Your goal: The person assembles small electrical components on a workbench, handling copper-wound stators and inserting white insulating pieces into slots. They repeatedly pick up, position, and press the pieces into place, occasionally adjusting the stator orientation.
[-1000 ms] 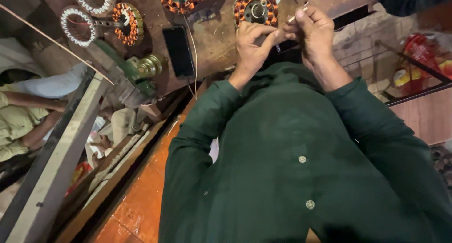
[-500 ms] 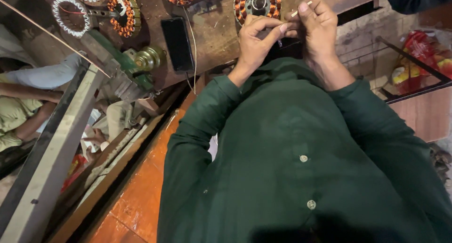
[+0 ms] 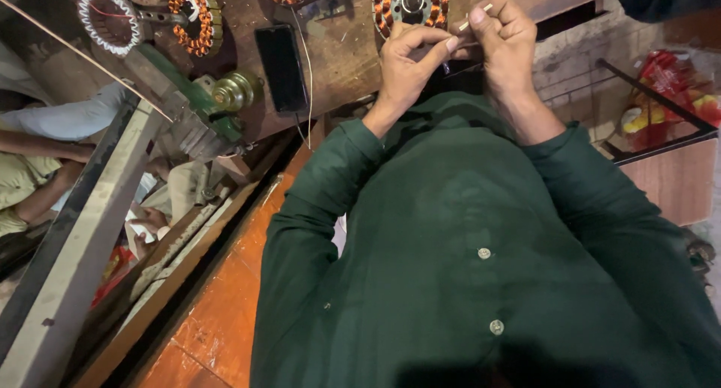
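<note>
Up close, both hands meet over the bench edge, just this side of a round stator wound with copper coils. The left hand has its fingers curled, thumb and forefinger reaching across to the right hand. The right hand pinches a thin pale sleeve between thumb and forefinger, its tip poking up. Whether the left hand grips anything I cannot tell. A dark phone lies flat to the left, near a brass fitting. Further left sit two more stators.
</note>
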Motion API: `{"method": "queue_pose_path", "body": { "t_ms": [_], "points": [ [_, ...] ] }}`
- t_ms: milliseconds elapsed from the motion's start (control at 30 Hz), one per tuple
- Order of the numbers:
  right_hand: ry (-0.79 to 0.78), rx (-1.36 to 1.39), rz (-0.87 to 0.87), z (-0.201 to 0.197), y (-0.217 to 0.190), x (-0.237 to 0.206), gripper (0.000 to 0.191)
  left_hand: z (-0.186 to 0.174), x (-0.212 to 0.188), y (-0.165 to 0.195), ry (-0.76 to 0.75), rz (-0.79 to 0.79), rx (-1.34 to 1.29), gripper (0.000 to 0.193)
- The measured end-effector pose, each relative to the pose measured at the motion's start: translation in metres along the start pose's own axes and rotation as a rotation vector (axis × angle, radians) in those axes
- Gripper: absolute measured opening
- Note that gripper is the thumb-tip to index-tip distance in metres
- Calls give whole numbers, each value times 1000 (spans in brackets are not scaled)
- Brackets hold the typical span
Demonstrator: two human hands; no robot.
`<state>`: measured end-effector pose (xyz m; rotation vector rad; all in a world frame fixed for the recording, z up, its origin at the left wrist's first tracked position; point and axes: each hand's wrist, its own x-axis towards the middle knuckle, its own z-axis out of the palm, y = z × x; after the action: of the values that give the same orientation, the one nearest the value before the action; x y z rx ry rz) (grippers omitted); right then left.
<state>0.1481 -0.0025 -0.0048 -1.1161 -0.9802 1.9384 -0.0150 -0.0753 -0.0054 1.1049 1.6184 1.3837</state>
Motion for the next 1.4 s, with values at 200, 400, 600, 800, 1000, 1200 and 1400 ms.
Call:
{"method": "queue_pose_path", "body": {
  "t_ms": [200, 400, 600, 800, 1000, 1200, 1400],
  "points": [
    [-15, -70, -59, -1, 4, 0, 15, 4, -1, -8, 33, -21, -41, 8],
    [-58, -80, -91, -2, 6, 0, 13, 3, -1, -8, 41, -30, -32, 7],
    [-125, -118, -82, -2, 8, 2, 10, -3, -1, 6, 52, -27, 132, 34],
    [-28, -191, -20, -6, 12, 5, 11, -20, -6, 3, 13, 210, 371, 38],
    [-110, -216, -33, -6, 21, 9, 11, -19, -7, -15, -10, 208, 432, 14],
    [-47, -258, -57, 3, 25, 15, 12, -28, -2, -14, -10, 230, 558, 23],
    [-154, -750, -528, 12, 21, 8, 11, -32, 0, 2, -20, 304, 371, 47]
  ]
}}
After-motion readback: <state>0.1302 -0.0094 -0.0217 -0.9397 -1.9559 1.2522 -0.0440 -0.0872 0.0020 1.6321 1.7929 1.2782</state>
